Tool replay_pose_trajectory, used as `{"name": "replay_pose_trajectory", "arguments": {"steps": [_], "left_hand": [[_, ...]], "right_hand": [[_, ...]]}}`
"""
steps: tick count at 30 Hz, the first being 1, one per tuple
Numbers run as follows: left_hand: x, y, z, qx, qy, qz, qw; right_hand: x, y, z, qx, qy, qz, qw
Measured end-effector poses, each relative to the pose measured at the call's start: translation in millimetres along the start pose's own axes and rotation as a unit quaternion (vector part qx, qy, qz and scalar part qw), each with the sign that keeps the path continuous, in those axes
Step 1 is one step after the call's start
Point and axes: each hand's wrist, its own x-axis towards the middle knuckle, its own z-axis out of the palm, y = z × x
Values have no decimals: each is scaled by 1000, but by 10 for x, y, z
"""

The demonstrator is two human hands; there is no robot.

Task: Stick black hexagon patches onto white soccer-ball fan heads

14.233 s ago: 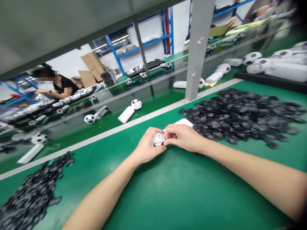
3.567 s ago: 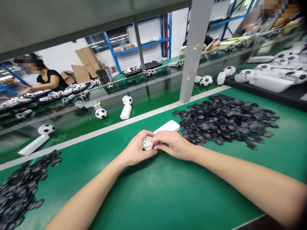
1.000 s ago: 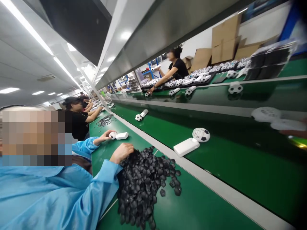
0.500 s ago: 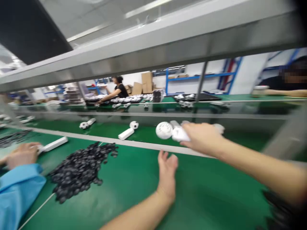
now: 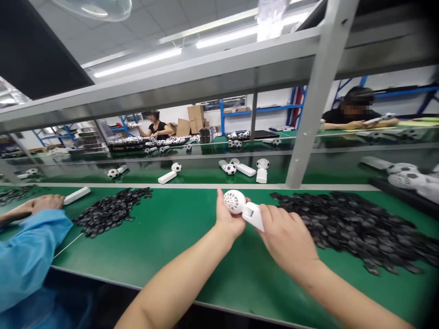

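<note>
A white handheld fan with a round, slotted head is held between both my hands above the green table. My right hand is closed round its handle. At the fan's head, my left hand cups the round part, thumb up along its left side and fingers underneath. Part of the handle is hidden inside my right hand. Right of my hands lies a wide heap of flat black pieces.
Several football-patterned fans, one a nearer fan, lie on the belt behind the pale rail. A grey post rises from it. At left, a co-worker's blue sleeve reaches beside another black heap. A black tray holds fans.
My right hand has brought the fan back from the belt to above the table. My left hand, empty before, now holds its head. The view has shifted to the right.
</note>
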Motion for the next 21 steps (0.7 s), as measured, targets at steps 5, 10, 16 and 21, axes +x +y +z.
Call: {"name": "replay_pose_trajectory", "arguments": {"steps": [5, 10, 16, 21], "left_hand": [[-120, 14, -160, 183, -11, 32, 983], [134, 643, -220, 452, -36, 54, 889], [549, 990, -138, 734, -179, 76, 651], [817, 701, -290, 822, -225, 104, 513]], "right_hand": [[48, -194, 88, 98, -51, -15, 994], [199, 155, 287, 278, -125, -20, 952], [296, 577, 654, 140, -224, 138, 955], [280, 548, 809, 130, -263, 138, 946]]}}
